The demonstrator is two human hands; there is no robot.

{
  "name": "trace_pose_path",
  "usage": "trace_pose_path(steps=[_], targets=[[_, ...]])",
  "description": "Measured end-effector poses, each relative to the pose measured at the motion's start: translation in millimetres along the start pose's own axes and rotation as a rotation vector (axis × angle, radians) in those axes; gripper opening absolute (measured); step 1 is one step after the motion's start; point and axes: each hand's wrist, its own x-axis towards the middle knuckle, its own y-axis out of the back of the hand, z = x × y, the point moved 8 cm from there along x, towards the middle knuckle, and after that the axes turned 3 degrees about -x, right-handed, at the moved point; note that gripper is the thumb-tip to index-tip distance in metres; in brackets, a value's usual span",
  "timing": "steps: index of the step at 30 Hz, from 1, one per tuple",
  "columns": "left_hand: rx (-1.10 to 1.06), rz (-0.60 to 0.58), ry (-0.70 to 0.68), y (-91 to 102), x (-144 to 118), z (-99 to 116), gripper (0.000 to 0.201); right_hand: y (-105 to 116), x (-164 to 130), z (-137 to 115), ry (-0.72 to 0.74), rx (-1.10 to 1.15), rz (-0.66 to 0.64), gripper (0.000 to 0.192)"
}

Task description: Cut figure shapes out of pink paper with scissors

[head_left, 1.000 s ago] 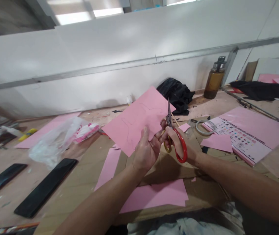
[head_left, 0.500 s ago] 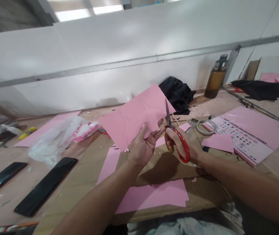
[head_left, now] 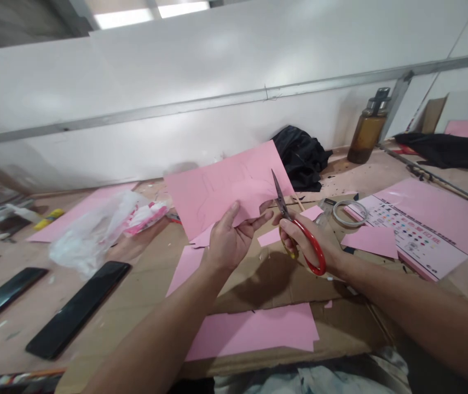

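My left hand (head_left: 234, 235) pinches the lower edge of a pink paper sheet (head_left: 221, 189), thumb on the near face and fingers behind. Faint pencil outlines run across the sheet, and a notch is cut into its lower right edge. In my right hand (head_left: 311, 238) is a pair of scissors (head_left: 313, 254) with red and yellow handles. Their blades point up and left over the right part of the sheet and look nearly closed; whether they touch the paper I cannot tell.
Beneath my hands lies brown cardboard (head_left: 258, 284) with pink offcuts (head_left: 258, 331). Two black phones (head_left: 80, 309) and a clear plastic bag (head_left: 90, 241) are left. At right lie a tape roll (head_left: 351, 213) and a paper pack (head_left: 422, 230); a brown bottle (head_left: 367, 131) stands behind.
The pink sheet has turned slightly clockwise, its left corner rising and its drawn lines shifting. My right hand and the scissors have moved slightly right and down in view.
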Motion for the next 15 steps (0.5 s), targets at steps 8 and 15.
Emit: trace_pose_path(steps=[8,15], targets=[[0.142,-0.042,-0.074,8.1,14.2,15.5,0.014,-0.4,1.2,1.2,-0.056,-0.057,-0.058,0.035],[0.213,-0.067,-0.103,11.8,21.6,24.6,0.015,-2.5,3.6,3.7,0.013,-0.062,-0.142,0.033]])
